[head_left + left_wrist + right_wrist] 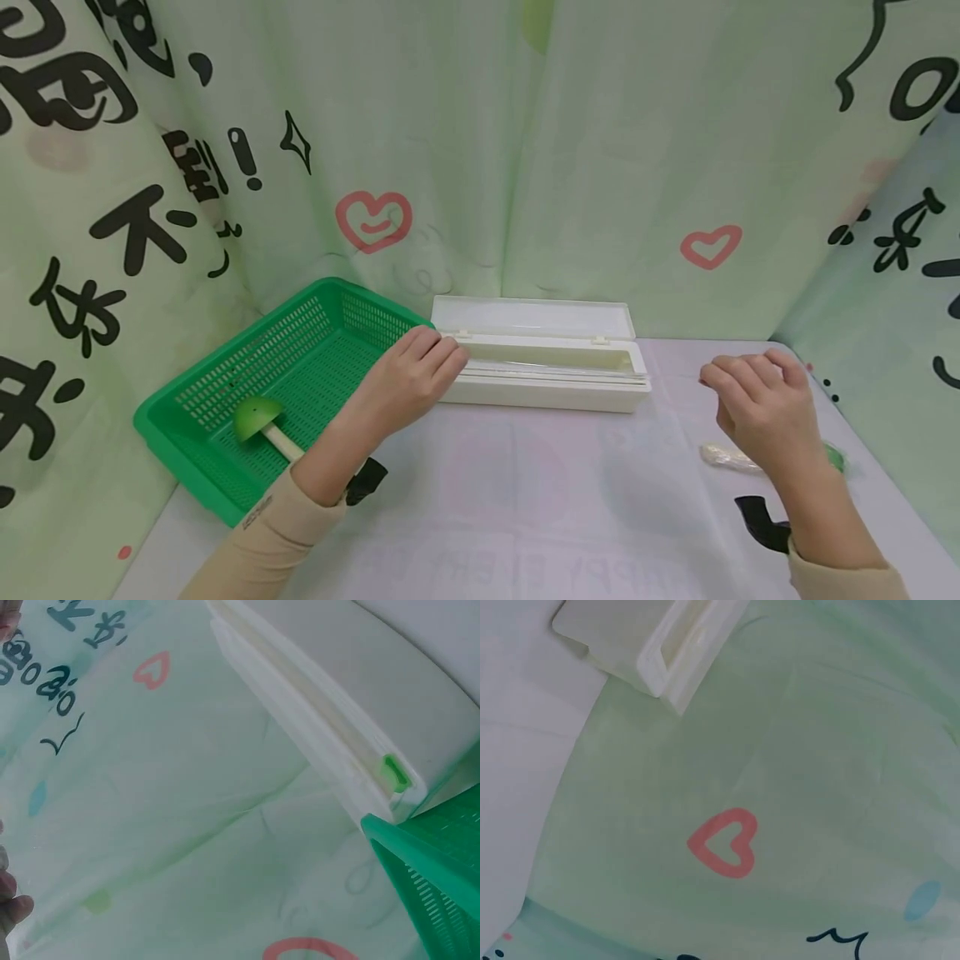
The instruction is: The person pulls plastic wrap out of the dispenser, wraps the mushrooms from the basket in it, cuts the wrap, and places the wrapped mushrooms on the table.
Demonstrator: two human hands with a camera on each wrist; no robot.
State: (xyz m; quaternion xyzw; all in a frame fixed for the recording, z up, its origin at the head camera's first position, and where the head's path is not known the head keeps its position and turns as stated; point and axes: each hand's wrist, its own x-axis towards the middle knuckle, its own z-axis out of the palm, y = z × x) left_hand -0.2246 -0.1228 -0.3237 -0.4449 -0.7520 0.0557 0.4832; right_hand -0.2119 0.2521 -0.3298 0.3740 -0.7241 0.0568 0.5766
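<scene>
My left hand (416,371) is raised in front of the left end of a white cling film dispenser (540,396), its fingers bent and pinched together. Level with it, my right hand (765,408) pinches in the same way at the right, thumb under the fingers. Clear plastic wrap between the hands hardly shows. In the left wrist view, fingertips (15,907) appear at the left edge. The dispenser's lid (532,318) stands open at the back. Behind my right wrist lies a clear-wrapped thing (726,457) with a green end, partly hidden.
A green plastic basket (180,450) stands at the left, partly behind my left forearm. In it lies a mushroom (257,417) with a green cap and pale stem. A pale green printed curtain (615,167) encloses the back and sides of the white-covered table (525,500).
</scene>
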